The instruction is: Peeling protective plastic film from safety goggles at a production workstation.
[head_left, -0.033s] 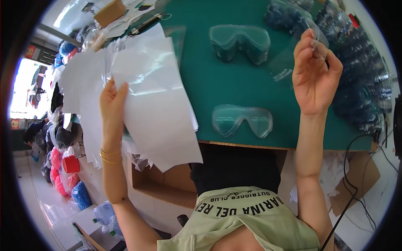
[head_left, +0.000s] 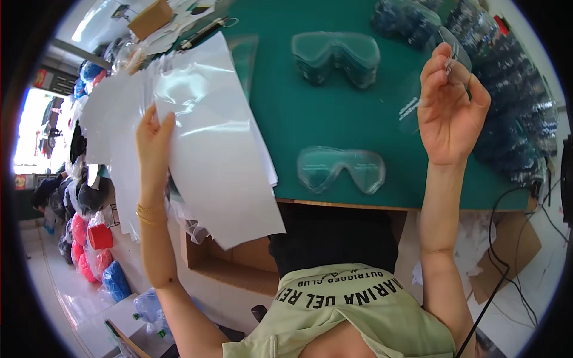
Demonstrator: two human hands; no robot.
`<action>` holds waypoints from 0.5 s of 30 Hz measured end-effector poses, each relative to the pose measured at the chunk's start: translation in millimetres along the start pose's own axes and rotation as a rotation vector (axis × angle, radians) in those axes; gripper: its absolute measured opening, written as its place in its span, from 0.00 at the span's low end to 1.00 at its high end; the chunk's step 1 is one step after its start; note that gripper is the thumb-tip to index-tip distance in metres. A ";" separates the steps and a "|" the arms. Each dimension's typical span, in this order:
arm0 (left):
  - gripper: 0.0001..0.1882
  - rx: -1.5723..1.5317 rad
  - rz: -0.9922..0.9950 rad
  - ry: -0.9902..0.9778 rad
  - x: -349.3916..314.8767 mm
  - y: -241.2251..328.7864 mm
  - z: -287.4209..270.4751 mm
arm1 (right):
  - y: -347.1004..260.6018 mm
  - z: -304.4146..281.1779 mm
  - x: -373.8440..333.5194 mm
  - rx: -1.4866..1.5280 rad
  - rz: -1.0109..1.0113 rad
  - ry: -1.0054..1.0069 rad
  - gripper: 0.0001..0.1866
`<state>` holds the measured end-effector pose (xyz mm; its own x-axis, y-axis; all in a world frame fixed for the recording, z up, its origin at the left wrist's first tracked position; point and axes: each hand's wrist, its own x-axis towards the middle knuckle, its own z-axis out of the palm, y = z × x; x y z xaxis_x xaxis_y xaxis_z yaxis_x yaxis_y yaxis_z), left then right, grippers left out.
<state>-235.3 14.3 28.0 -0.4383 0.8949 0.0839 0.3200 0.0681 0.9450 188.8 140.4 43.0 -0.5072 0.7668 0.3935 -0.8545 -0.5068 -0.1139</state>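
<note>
My left hand point(head_left: 154, 134) is closed on the left edge of a glossy white sheet point(head_left: 215, 149), its thumb on top. More white sheets point(head_left: 113, 125) lie to the left of it and partly underneath. My right hand point(head_left: 449, 110), raised palm up over the table's right side, pinches a clear goggle-shaped plastic lens point(head_left: 462, 51). Much of that lens is see-through and hard to outline. Farther back sits a pile of clear goggle-shaped lenses point(head_left: 337, 51). Nearer me a smaller stack of goggle-shaped lenses point(head_left: 341, 170) rests by the table's front edge.
A green-topped table point(head_left: 286, 125) spans the view. Heaped along its right side are many dark-looking stacked lenses point(head_left: 513, 101). At the back left lie a small cardboard box point(head_left: 150, 19) and a black tool point(head_left: 203, 33). Black cables point(head_left: 504, 268) hang at the right.
The view has shifted slightly, and my left hand with the white sheet sits a little farther left. My right hand keeps its pinch, and the lens in it is tilted a bit differently.
</note>
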 end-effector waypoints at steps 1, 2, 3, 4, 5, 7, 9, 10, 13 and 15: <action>0.27 0.348 0.010 0.113 11.6 -4.3 -4.5 | -4.2 -0.7 -8.4 -0.096 -0.018 0.006 0.10; 0.30 0.605 0.141 0.174 20.2 -10.3 -9.7 | -7.1 0.3 -17.4 -0.194 -0.038 0.012 0.09; 0.31 0.632 0.329 0.240 18.0 -6.3 1.7 | -3.7 2.9 -28.7 -0.322 -0.095 0.053 0.09; 0.31 0.659 0.518 0.313 6.8 7.0 11.5 | 0.8 4.4 -39.0 -0.328 -0.105 0.072 0.09; 0.31 0.530 0.483 0.259 -9.0 25.6 27.9 | 3.6 4.0 -50.5 -0.538 -0.133 0.122 0.10; 0.33 0.206 0.352 0.077 -60.5 51.7 58.9 | 20.6 3.2 -68.2 -0.952 -0.194 0.129 0.12; 0.38 -0.107 0.229 -0.267 -108.1 62.0 83.3 | 61.2 16.1 -76.4 -1.245 -0.152 0.145 0.11; 0.42 -0.231 0.207 -0.487 -121.7 60.3 99.7 | 73.8 7.6 -83.6 -1.396 -0.131 0.008 0.09; 0.49 -0.639 -0.092 -0.596 -150.6 56.7 132.4 | 114.7 12.9 -81.3 -1.619 -0.019 -0.287 0.13; 0.38 -0.777 -0.161 -0.522 -159.7 42.7 149.3 | 124.5 9.7 -84.7 -1.636 0.028 -0.333 0.24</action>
<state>-26.1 -59.9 7.7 0.0621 0.9973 -0.0404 -0.4422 0.0638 0.8946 126.4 8.4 4.3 -0.6623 0.5447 0.5144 -0.1631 0.5653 -0.8086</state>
